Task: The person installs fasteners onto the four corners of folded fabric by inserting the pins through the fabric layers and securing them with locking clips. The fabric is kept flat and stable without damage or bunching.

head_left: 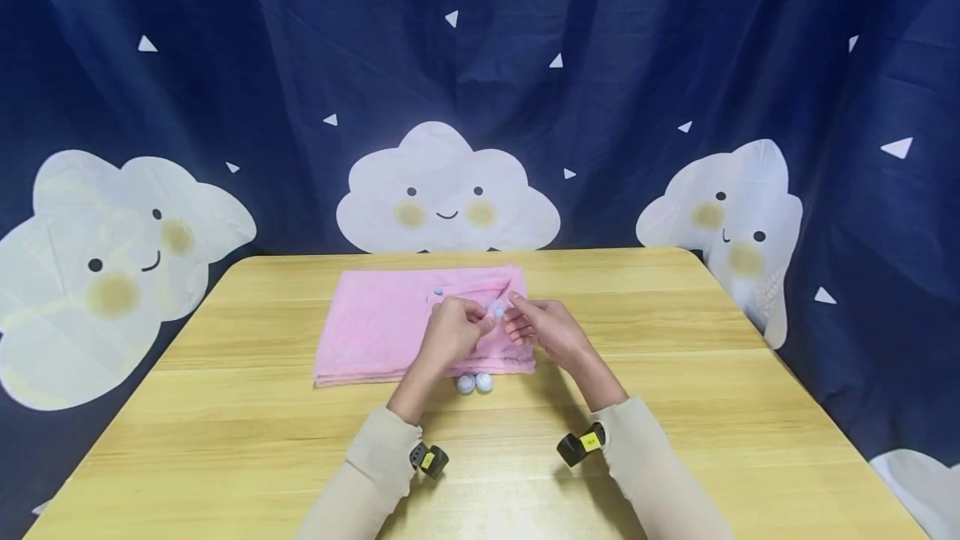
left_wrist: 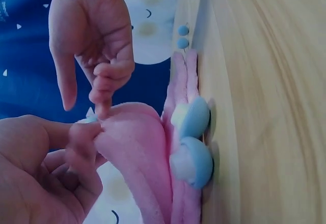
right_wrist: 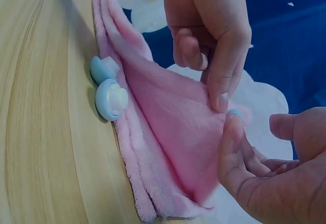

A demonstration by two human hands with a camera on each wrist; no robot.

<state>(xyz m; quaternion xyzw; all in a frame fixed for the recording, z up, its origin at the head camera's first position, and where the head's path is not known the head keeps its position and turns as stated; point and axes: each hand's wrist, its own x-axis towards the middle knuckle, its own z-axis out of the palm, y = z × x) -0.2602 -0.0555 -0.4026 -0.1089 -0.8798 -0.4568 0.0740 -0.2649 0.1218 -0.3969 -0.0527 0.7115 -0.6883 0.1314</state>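
A folded pink plush cloth (head_left: 375, 319) lies on the table. My left hand (head_left: 453, 327) pinches a raised part of it between thumb and fingers. A small light-blue piece (right_wrist: 234, 113) shows at the pinched spot. Close by on the right is my right hand (head_left: 551, 329), its thumb apart from its fingers. One right fingertip (right_wrist: 233, 127) touches or nearly touches the blue piece; the fingers carry nothing visible. Against the cloth's near edge lie two mushroom-shaped fasteners with light-blue caps and white stems, one fastener (left_wrist: 195, 117) beside the other fastener (left_wrist: 193, 163).
Another small blue piece (head_left: 438, 291) sits on the cloth. Two more round blue pieces (left_wrist: 183, 36) appear beyond the cloth's end in the left wrist view. The wooden table (head_left: 225, 432) reaches back to a dark-blue curtain (head_left: 480, 90) printed with clouds.
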